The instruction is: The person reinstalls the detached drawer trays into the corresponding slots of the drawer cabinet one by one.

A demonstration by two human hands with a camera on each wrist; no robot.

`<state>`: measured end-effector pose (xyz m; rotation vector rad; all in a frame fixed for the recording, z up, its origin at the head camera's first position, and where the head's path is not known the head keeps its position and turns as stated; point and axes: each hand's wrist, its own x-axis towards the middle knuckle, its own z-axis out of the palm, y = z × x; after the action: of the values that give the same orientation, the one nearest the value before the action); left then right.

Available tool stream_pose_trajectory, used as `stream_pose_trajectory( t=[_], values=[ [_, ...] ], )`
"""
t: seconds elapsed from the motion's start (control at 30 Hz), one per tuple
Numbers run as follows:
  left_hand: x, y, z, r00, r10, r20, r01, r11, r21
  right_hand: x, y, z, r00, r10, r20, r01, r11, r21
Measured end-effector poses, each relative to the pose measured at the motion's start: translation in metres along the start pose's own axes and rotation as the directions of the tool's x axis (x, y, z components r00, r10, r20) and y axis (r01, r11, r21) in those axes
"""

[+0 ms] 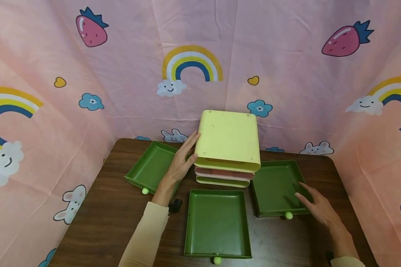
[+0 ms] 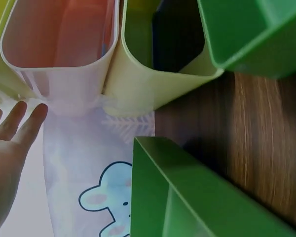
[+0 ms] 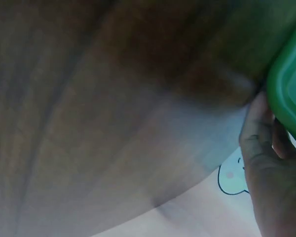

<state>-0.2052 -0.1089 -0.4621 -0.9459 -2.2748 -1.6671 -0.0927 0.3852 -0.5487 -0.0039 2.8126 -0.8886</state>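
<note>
In the head view, the person's left grip point(image 1: 179, 165) was released, its fingers straightened and lying against the left side of the yellow casing point(image 1: 230, 137). That casing stood just to the right of this grip, on top of a stack. Lower down, also to the right of the left grip, were a pink casing point(image 1: 225, 173) and a yellow-green casing point(image 1: 222, 181). The left tray point(image 1: 153, 167), green, lay beside the left grip, partly hidden behind it. The middle tray point(image 1: 218, 222) lay to the right of the left grip and closer to the person. The right grip point(image 1: 319, 209) was also released, fingers loosely extended above the right edge of the right tray point(image 1: 277, 187), which spread out to the left of it. All of this was on a brown desk point(image 1: 97, 222), with a patterned pink cloth point(image 1: 194, 22) rising beyond both grips.

In the left wrist view, the left grip's fingers were spread near the pink casing, with the yellow-green casing farther from it and parts of green trays on its far side.

In the right wrist view, the right grip was right beside a green tray's rim; it could not be told whether the fingertips touched it. Bare desk stretched to that grip's left.
</note>
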Motion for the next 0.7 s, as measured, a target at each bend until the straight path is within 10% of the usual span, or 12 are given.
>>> stream_pose_trajectory(
  t=[0.7],
  values=[
    [0.0026, 0.0138, 0.0009, 0.999, -0.049, 0.009, 0.049, 0.990, -0.131, -0.0014, 0.0015, 0.0026, 0.998, 0.061, 0.011, -0.061, 0.996, 0.067]
  ],
)
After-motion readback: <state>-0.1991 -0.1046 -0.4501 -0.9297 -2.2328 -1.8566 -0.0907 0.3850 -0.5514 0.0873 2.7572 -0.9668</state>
